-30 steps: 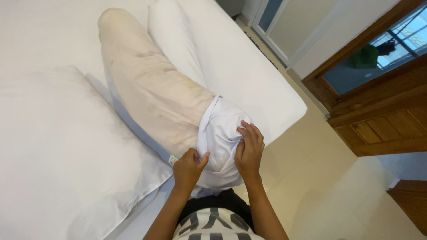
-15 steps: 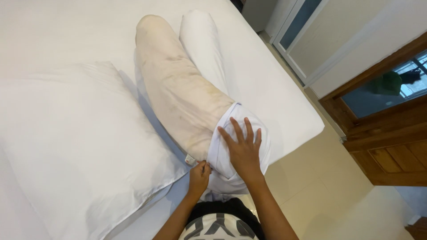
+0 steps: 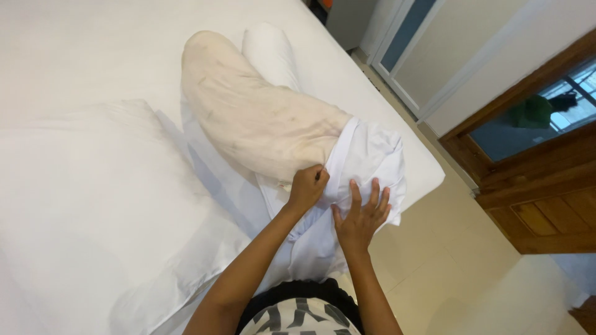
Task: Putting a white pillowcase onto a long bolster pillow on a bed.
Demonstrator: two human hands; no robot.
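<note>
A long cream bolster (image 3: 261, 118) with dark stains lies across the white bed (image 3: 93, 56). Its near end is inside a white pillowcase (image 3: 366, 155), bunched around the end. My left hand (image 3: 307, 187) is closed on the case's open edge where it meets the bolster. My right hand (image 3: 360, 217) lies flat with fingers spread on the case's covered end, just below that edge.
A white pillow (image 3: 93, 217) lies to the left on the bed. A second white bolster (image 3: 270, 53) lies behind the cream one. Beige tiled floor (image 3: 472, 273) is to the right, with a wooden window frame (image 3: 534, 174) and a door (image 3: 403, 43) beyond.
My left hand moved up from the bolster's underside to grip the case's edge. My right hand slid down from the top of the case to its near end.
</note>
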